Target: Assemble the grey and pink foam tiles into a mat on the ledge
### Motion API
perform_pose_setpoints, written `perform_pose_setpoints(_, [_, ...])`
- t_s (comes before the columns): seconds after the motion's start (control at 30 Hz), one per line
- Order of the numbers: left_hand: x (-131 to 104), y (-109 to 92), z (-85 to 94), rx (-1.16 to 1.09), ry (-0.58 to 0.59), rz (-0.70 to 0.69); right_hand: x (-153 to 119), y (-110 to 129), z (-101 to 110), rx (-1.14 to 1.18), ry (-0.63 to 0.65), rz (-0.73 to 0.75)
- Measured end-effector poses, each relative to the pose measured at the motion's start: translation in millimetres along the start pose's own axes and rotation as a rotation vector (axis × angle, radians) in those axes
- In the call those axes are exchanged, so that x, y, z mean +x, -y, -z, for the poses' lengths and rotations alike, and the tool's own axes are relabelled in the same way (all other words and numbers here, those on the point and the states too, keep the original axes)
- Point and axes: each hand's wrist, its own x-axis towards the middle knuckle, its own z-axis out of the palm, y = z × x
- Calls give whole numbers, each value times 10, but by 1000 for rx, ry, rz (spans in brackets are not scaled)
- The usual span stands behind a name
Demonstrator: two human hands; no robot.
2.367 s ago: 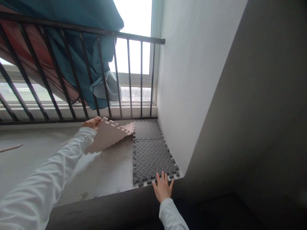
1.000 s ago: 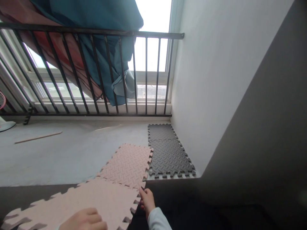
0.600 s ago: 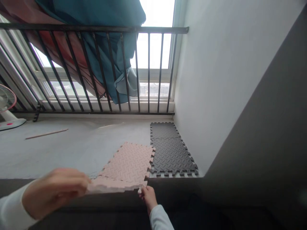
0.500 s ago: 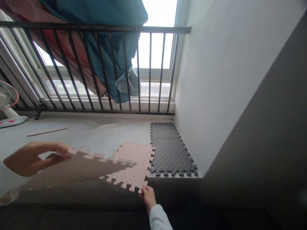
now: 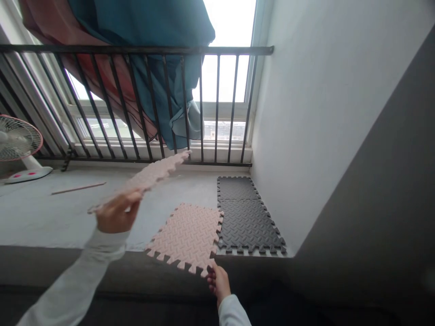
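Observation:
My left hand (image 5: 118, 210) is closed on the edge of a pink foam mat tile (image 5: 154, 174), which it holds tilted up above the ledge. With its fingers pinched, my right hand (image 5: 218, 280) grips the near right corner of another pink foam mat tile (image 5: 190, 235). That second tile lies over the ledge, and its near edge sticks out past the front. Two joined dark grey foam mat tiles (image 5: 246, 222) lie on the ledge just right of it, against the wall. Whether the pink and grey teeth interlock I cannot tell.
A black metal railing (image 5: 152, 50) runs along the back, with a blue and red curtain (image 5: 170, 90) behind it. At the far left stands a white and pink fan (image 5: 20, 140). A thin stick (image 5: 79, 188) lies on the ledge (image 5: 41, 222). A white wall (image 5: 316, 113) rises on the right.
My left hand has moved right and swung its pink tile up and back, away from the other pink tile. My right hand still pinches the same corner. The view has shifted slightly.

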Motion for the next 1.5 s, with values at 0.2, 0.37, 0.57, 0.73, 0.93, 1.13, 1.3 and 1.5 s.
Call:
perform_pose_setpoints(0.2, [-1452, -1190, -1120, -141, 279, -295, -30, -20, 131, 58, -31, -6])
perform_pose_setpoints(0.37, [-2215, -1394, -1430, -121, 277, -222, -37, -28, 149, 79, -59, -22])
perform_pose_setpoints(0.57, [-2322, -1687, -1422, -149, 287, -170, 58, -86, 135, 74, -6, 99])
perform_pose_setpoints(0.73, [-2298, -1819, -1321, -178, 357, -103, 87, -139, 163, 17, -44, 253])
perform_pose_setpoints(0.93, [-2282, -1645, -1256, -106, 479, 36, -61, -50, 177, -215, -185, 521])
perform_pose_setpoints(1.13, [-2438, -1587, -1326, -203, 446, 38, -104, 5, 157, -393, -135, 654])
perform_pose_setpoints(1.3, [-2462, -1589, -1427, -216, 417, 41, -69, 15, 142, -412, -124, 677])
perform_pose_setpoints(1.5, [-2414, -1614, -1471, -183, 444, 53, 10, 15, 164, -454, -142, 697])
